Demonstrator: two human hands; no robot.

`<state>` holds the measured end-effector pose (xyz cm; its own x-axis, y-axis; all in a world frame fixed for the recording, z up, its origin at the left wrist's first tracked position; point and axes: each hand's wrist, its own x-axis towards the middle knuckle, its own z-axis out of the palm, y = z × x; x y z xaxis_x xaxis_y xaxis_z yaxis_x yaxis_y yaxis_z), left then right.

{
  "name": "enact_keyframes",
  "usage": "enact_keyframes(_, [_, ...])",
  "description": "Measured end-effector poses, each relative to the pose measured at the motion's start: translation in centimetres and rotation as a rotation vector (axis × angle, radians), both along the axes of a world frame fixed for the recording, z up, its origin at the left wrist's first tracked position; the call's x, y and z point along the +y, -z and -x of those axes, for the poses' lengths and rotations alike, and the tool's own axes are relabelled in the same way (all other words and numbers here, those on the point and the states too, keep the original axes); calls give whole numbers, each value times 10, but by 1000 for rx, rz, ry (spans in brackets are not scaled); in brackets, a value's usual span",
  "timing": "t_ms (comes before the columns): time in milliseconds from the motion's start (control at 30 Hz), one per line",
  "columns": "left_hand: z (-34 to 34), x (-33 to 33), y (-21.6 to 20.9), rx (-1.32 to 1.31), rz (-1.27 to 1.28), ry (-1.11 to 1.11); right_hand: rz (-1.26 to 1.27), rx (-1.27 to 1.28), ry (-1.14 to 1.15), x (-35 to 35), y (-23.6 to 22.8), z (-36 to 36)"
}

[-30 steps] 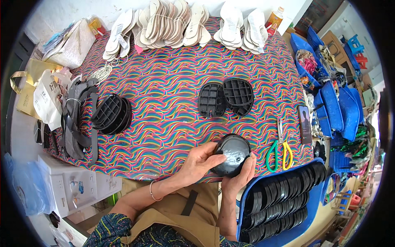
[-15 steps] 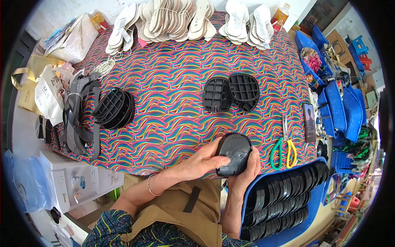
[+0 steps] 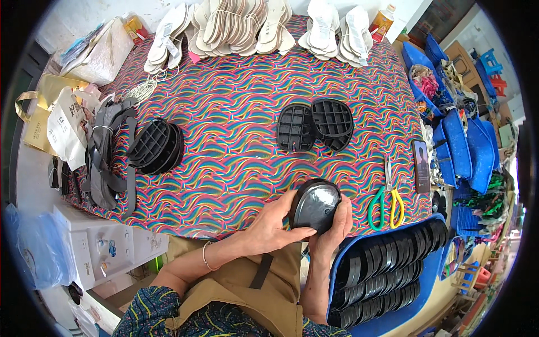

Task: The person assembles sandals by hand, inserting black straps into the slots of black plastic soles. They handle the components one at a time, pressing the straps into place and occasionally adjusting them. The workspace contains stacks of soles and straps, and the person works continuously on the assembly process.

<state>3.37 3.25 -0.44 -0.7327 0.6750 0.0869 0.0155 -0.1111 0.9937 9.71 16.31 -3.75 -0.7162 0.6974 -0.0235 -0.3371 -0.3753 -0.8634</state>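
Note:
Between my two hands, just above the table's near edge, is a smooth black shoe heel [image 3: 316, 209]. My left hand [image 3: 275, 226] grips its left side, with the thumb along the lower edge. Around its right side close the fingers of my right hand [image 3: 333, 229]. The shiny, rounded face is turned up, and the underside is hidden. Farther back lie two black heels, one flat [image 3: 294, 129] and one leaning against it [image 3: 332, 124], their gridded sides showing. A small stack of similar gridded heels [image 3: 156, 147] stands at the left.
Right of my hands lie scissors [image 3: 395, 206] with green and yellow handles and a phone [image 3: 421, 167]. A blue tub [image 3: 431, 289] holds rows of black heels [image 3: 387, 253]. Bundled insoles [image 3: 233, 28] line the back. Grey straps [image 3: 104, 163] and a paper bag [image 3: 64, 132] are left.
My left thumb has slid off the heel's face to its lower edge. The heel has tilted and shifted slightly left and up, and its face now catches the light.

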Motion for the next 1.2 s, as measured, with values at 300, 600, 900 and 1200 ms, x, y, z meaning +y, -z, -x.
enact_keyframes(300, [27, -17, -20, -237, 125, 98, -258, -9, -59, 6, 9, -12])
enact_keyframes(600, [34, -26, -20, -403, 43, 213, -287, -114, -160, 14, 1, -14])
enact_keyframes(900, [41, -24, -12, -55, 112, 123, -383, -175, -274, 8, -13, -15])
enact_keyframes(1200, [47, -27, -24, -189, 266, 210, -682, -247, -349, 7, -25, -12])
